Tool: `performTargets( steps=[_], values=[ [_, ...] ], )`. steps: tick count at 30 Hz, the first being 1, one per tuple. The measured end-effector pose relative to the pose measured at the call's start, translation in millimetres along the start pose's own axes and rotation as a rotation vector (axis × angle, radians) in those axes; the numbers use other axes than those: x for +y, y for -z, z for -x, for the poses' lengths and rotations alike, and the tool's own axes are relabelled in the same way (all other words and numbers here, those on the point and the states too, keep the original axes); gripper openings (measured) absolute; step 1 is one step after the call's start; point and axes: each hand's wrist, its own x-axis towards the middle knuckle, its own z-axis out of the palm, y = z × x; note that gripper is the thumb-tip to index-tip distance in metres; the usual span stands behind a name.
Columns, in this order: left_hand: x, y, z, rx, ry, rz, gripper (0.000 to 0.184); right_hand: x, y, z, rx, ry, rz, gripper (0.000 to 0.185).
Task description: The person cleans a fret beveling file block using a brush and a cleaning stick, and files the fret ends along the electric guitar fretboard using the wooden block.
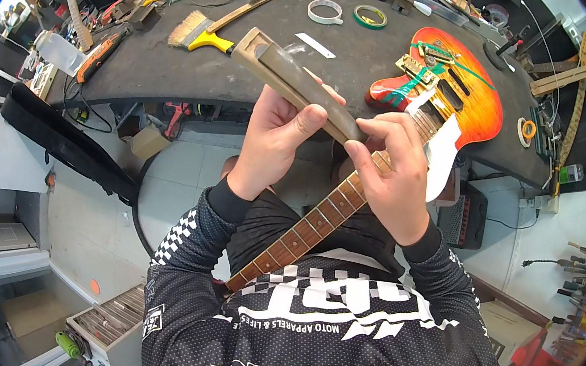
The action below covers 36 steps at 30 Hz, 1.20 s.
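A long wooden sanding block [295,84] with a rounded recess at its far end and a greyish face is held up over my lap. My left hand [279,130] grips it around the middle, thumb laid along the near face. At the block's lower end, my right hand [394,159] pinches it between thumb and fingers. Below the hands, an electric guitar's fretted neck [307,236] crosses my lap diagonally. Its orange-red sunburst body [477,102] rests on the bench edge, with green string or tape around the bridge and white sheet material near the neck joint.
The dark workbench [276,42] carries a wide paintbrush [198,34], a narrow brush [246,9], tape rolls [325,12] and a white strip [315,45]. An orange-black rotary tool [98,58] lies at left. A black padded case or strap [69,144] leans by the bench.
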Motion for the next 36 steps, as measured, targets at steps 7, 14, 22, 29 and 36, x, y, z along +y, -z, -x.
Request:
performTargets(
  steps=[7,14,22,29,36],
  values=[
    [8,-2,1,-0.022,0.0,-0.021,0.055,5,10,-8,0.013,0.17,0.118,0.023],
    [5,-6,5,-0.017,0.015,-0.024,0.052,9,14,-14,-0.012,0.156,0.057,0.008],
    [3,-4,9,-0.044,0.09,0.03,0.049,4,11,-17,0.01,0.041,-0.09,0.009],
    [0,-7,10,-0.027,0.073,-0.016,0.052,13,20,-29,-0.114,0.227,0.021,0.021],
    [-3,-11,11,-0.057,-0.08,0.049,0.046,3,18,-28,-0.057,0.232,0.04,0.03]
  ],
)
